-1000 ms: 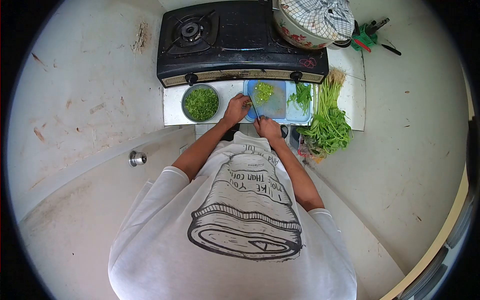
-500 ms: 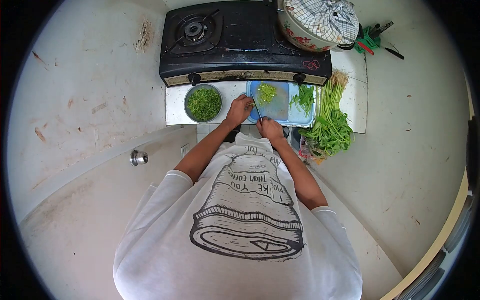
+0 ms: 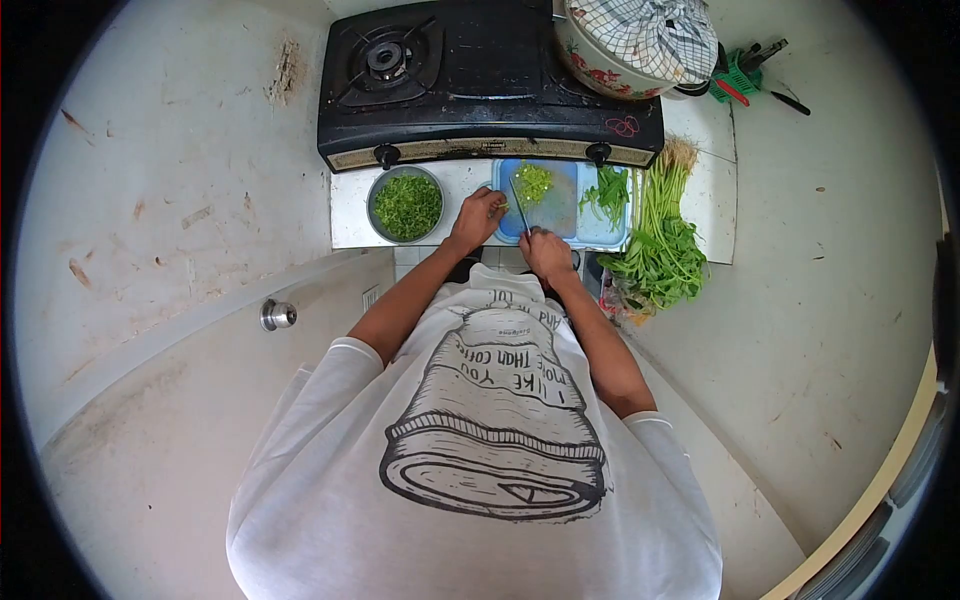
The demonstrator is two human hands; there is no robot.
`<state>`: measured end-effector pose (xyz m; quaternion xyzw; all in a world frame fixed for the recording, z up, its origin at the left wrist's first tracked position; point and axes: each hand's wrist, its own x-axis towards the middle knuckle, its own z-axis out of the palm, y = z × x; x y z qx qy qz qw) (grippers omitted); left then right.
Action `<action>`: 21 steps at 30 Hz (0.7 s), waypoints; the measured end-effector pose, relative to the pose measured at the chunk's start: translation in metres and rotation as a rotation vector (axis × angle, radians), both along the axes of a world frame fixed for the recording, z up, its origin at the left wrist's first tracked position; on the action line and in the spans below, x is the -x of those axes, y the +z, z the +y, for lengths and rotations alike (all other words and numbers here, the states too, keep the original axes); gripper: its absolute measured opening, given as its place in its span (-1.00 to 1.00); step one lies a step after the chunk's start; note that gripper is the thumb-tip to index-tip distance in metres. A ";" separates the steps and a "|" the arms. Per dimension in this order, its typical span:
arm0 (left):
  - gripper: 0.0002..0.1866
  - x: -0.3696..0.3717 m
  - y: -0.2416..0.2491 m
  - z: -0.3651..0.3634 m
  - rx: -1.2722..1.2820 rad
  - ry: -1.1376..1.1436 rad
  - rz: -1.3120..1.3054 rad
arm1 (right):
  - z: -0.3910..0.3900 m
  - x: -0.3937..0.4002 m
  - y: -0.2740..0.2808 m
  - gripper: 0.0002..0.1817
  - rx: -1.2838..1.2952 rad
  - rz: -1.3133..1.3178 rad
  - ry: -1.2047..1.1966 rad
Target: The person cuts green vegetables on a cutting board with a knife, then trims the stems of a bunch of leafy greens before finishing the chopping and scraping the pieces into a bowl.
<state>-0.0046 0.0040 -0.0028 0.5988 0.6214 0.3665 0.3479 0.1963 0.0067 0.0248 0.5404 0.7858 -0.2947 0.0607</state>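
My right hand (image 3: 546, 252) is closed round the handle of a knife (image 3: 521, 208), whose blade points away from me over a blue cutting board (image 3: 564, 172). At the board's left edge, my left hand (image 3: 482, 214) has its fingers pinched on a short piece of green stem (image 3: 503, 203), mostly covered by the fingers. Beyond the blade lies a small heap of chopped pale green stems (image 3: 533, 184). Several loose green leaves (image 3: 609, 194) rest on the board's right side.
A bowl of chopped greens (image 3: 406, 204) stands on the white counter (image 3: 462, 178) to the left. On the right lies a bunch of leafy greens (image 3: 660, 250). Behind is a black gas stove (image 3: 490, 110) bearing a cloth-covered pot (image 3: 607, 72). A green basket (image 3: 738, 82) holds utensils.
The knife blade has shifted slightly right, away from my left fingers and towards the chopped heap. My right hand has moved a little with it; my left hand stays nearly in place.
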 end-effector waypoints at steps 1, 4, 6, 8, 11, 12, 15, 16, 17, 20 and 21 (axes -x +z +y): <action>-0.85 0.000 -0.002 0.000 0.001 -0.002 0.004 | 0.000 0.002 0.003 -0.53 -0.006 0.010 0.002; -0.85 0.000 -0.001 0.001 0.000 0.000 0.002 | 0.000 0.011 0.004 -0.54 -0.017 0.015 0.015; -0.85 -0.001 -0.001 0.002 0.000 -0.002 0.003 | -0.001 0.015 0.002 -0.54 -0.019 0.006 0.015; -0.84 0.001 -0.003 0.002 0.004 -0.009 0.015 | -0.003 0.017 0.000 -0.54 -0.018 -0.003 0.006; -0.83 0.003 -0.002 0.001 0.001 -0.029 0.010 | -0.004 0.015 -0.004 -0.52 -0.012 0.028 0.007; -0.82 0.003 -0.002 0.000 -0.009 -0.030 -0.012 | -0.004 0.015 -0.004 -0.53 -0.027 0.023 0.006; -0.81 0.004 -0.002 -0.001 -0.018 -0.030 -0.047 | -0.004 0.016 -0.004 -0.54 -0.049 0.012 0.008; -0.81 0.004 -0.002 -0.001 -0.006 -0.029 -0.038 | -0.004 0.016 -0.003 -0.54 -0.038 0.011 0.010; -0.81 0.004 -0.002 -0.001 0.007 -0.029 -0.030 | -0.004 0.016 -0.002 -0.54 -0.026 0.010 0.012; -0.81 0.005 -0.009 -0.001 -0.019 -0.029 -0.053 | 0.001 0.017 -0.005 -0.54 -0.015 0.013 0.028; -0.81 0.004 -0.007 0.000 -0.012 -0.028 -0.041 | 0.004 0.019 -0.005 -0.55 -0.017 0.013 0.028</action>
